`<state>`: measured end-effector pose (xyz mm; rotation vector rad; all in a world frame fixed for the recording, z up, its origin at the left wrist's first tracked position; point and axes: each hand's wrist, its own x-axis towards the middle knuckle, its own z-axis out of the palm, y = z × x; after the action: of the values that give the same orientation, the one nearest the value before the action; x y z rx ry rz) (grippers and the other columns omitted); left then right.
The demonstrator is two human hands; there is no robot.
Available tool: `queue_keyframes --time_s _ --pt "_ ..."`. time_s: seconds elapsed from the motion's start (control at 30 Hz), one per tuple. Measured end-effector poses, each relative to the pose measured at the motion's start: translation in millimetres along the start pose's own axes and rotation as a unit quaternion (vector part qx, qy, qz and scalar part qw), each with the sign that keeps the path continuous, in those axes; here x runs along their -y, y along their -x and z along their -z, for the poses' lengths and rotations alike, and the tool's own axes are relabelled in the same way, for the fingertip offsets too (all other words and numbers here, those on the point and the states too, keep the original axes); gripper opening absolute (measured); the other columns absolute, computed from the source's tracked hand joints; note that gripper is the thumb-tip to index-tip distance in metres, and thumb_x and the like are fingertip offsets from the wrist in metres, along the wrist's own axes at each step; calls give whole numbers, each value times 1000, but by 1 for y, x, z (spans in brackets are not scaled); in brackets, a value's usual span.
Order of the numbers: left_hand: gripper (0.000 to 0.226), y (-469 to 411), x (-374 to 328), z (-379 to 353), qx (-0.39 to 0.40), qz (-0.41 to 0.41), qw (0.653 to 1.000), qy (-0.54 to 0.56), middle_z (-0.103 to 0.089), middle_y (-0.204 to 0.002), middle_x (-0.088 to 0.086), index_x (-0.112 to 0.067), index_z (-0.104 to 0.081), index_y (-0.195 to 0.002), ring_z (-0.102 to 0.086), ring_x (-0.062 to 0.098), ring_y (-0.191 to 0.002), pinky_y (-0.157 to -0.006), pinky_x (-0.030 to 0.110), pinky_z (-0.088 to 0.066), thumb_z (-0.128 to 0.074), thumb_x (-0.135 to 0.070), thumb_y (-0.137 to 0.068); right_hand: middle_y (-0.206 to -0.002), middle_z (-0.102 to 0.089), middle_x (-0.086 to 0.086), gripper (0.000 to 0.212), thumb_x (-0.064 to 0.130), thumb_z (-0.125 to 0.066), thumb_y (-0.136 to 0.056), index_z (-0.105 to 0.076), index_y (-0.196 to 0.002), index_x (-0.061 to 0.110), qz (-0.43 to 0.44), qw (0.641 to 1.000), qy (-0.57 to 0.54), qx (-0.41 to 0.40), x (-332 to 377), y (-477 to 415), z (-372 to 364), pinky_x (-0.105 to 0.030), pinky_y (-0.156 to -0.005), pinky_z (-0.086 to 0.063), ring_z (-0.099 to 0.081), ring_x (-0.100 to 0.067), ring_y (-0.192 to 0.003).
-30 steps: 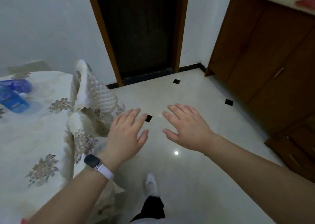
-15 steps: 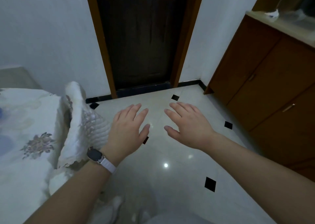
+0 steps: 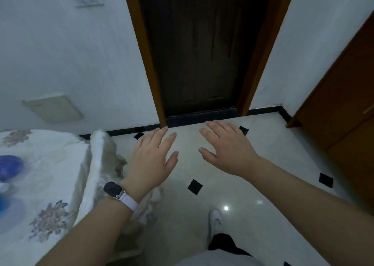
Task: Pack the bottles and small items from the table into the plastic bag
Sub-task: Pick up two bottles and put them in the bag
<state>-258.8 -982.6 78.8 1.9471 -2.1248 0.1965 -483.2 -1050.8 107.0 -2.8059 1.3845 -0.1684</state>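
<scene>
Both our hands are stretched out in front of us over the floor (image 3: 253, 215), palms down, and they hold nothing. Our left hand (image 3: 151, 160) has its fingers straight and slightly spread, with a dark watch (image 3: 112, 189) on a white band at the wrist. Our right hand (image 3: 226, 150) is flat in the same way, fingers apart, near the left one but not touching it.

At the left stands the table (image 3: 50, 164), covered with a pale cloth (image 3: 99, 164) with flower prints, whose corner hangs down just beside our left wrist. On the table, at the very left edge of the view, lie blue bottles (image 3: 10, 165); they are blurred, so we cannot tell how many there are or how they lie. They are well apart from both hands.

Ahead of us is a dark door (image 3: 198, 49), and at the right a brown cabinet (image 3: 344, 103). Below, one white shoe (image 3: 216, 219) stands on the shiny floor.
</scene>
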Motion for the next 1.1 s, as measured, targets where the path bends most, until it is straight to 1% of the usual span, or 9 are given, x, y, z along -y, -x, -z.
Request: queue_keyframes --time_s 0.13,0.27,0.4,0.5,0.67,0.77,0.9,1.03,1.1 --pt "51 -65 6 -1 -9 35 999 -13 -52 -142 7 -20 -53 -136 -48 28 -130 -108 47 -39 -45 -47 -93 -154 -34 -1 60 57 -34 -96 -37 -146 25 24 999 -38 -1 -47 -63 4 -41 -116 -19 -26 -21 -143" --pt "48 -122 17 -4 -39 55 997 -34 -55 -138 9 -18 -57 -132 -50 29 -127 -104 47 -40 -49 -43 -92 -148 -42 -3 60 56 -35 -94 -43 -142 23 70 997 -34 -17 -84 -130 7 -42 -113 -26 -34 -23 -139" --pt "48 -150 39 -11 -48 79 995 -39 -53 -140 9 -18 -55 -133 -49 30 -128 -105 48 -39 -50 -42 -92 -147 -43 -3 59 56 -36 -93 -44 -142 23 103 994 -44 -14 -92 -185 5 -42 -113 -26 -35 -23 -138" --pt "48 -164 68 -19 -64 105 991 -51 -54 -139 10 -17 -57 -132 -49 31 -127 -105 48 -39 -53 -40 -91 -147 -43 -3 57 55 -37 -94 -44 -141 23 151 988 -35 -13 -86 -228 0 -41 -113 -26 -35 -23 -138" --pt "47 -187 131 -41 -82 153 983 -56 -57 -136 11 -15 -59 -130 -51 31 -124 -102 47 -42 -57 -38 -89 -151 -38 -2 57 56 -34 -96 -40 -143 25 196 980 -32 3 -60 -313 -16 -40 -114 -22 -30 -22 -140" --pt "47 -206 179 -54 -97 178 978 -48 -57 -135 12 -15 -60 -129 -53 32 -123 -100 47 -44 -53 -39 -89 -148 -42 -3 57 56 -35 -96 -44 -142 24 219 976 -18 -3 -36 -367 -28 -41 -113 -26 -34 -23 -138" --pt "46 -240 252 -64 -113 206 971 -41 -58 -134 12 -15 -61 -128 -53 32 -122 -100 47 -42 -54 -39 -89 -151 -38 -1 59 58 -35 -95 -40 -144 26 235 972 16 8 -4 -446 -33 -38 -115 -20 -29 -21 -140" --pt "45 -268 319 -60 -126 199 971 -47 -58 -135 13 -15 -61 -127 -53 34 -124 -100 47 -41 -58 -37 -89 -148 -42 -3 58 57 -35 -95 -44 -141 23 269 962 40 -12 30 -519 -28 -41 -113 -26 -34 -24 -138" --pt "44 -276 349 -55 -122 209 969 -55 -57 -136 12 -16 -61 -127 -52 33 -125 -100 48 -41 -58 -37 -89 -147 -44 -5 58 56 -36 -95 -46 -140 21 286 957 44 -19 50 -550 -26 -42 -111 -29 -36 -25 -136"
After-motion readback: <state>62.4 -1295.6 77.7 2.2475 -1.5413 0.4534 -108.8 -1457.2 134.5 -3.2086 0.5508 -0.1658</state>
